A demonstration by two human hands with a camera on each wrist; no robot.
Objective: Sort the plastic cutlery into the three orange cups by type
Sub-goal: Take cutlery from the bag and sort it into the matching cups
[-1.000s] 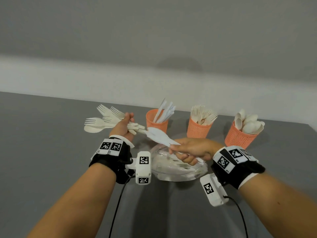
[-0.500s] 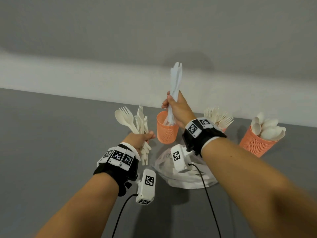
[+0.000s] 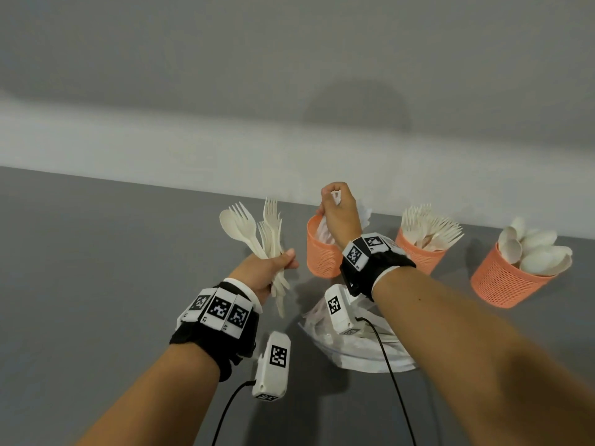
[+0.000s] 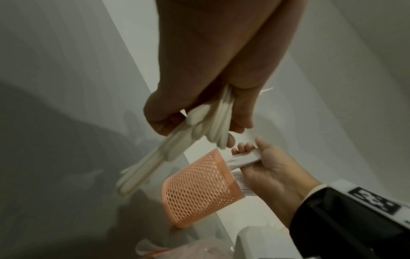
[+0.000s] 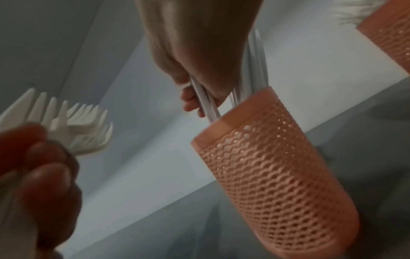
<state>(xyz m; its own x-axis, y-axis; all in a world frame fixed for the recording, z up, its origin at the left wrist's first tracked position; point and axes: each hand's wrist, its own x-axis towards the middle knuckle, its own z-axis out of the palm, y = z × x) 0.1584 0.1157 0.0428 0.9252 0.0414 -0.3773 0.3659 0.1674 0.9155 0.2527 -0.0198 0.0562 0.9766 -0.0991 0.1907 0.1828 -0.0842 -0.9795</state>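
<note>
Three orange mesh cups stand in a row on the grey table: a left cup (image 3: 322, 252) with white knives, a middle cup (image 3: 421, 255) full of forks, a right cup (image 3: 502, 281) full of spoons. My right hand (image 3: 338, 210) is over the left cup (image 5: 277, 166), gripping white knives (image 5: 206, 103) whose lower ends are inside the rim. My left hand (image 3: 273, 268), left of that cup, holds upright a bundle of forks and a spoon (image 3: 257, 230); the handles (image 4: 199, 133) stick out below its fingers.
A clear plastic bag (image 3: 360, 342) holding more white cutlery lies on the table in front of the left cup, under my right wrist. Behind the cups runs a white ledge and a grey wall. Cables hang from both wrist cameras.
My right hand carried the knives from the bag up over the left cup and has now lowered them into it. My left hand turned its bundle upright and stayed left of the cup.
</note>
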